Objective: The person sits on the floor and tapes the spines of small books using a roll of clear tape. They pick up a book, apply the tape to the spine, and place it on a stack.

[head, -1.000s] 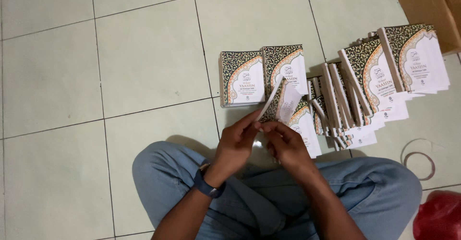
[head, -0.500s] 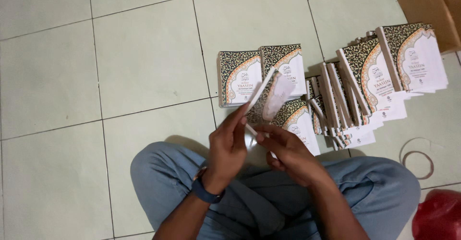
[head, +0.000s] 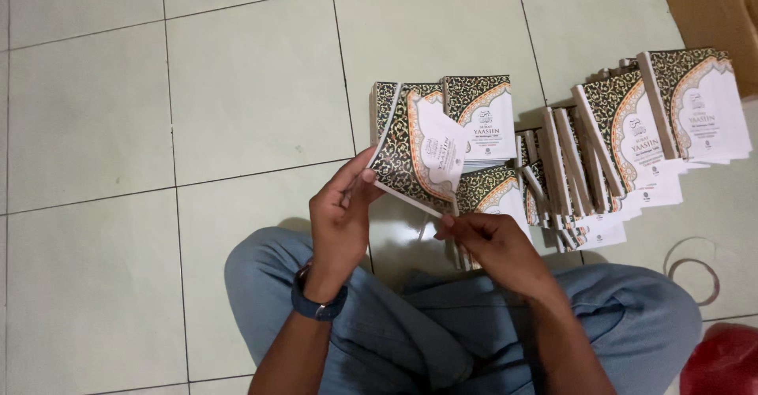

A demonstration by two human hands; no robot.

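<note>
A thin booklet with a dark green, gold-patterned cover and white title panel (head: 418, 158) is held tilted above the pale tiled floor (head: 158, 126). Its left edge is pinched by the left hand (head: 339, 221); its lower right corner is pinched by the fingertips of the right hand (head: 493, 245). Matching booklets are stacked behind (head: 482, 114) and fanned to the right (head: 632, 142), near a brown cardboard box (head: 711, 8).
</note>
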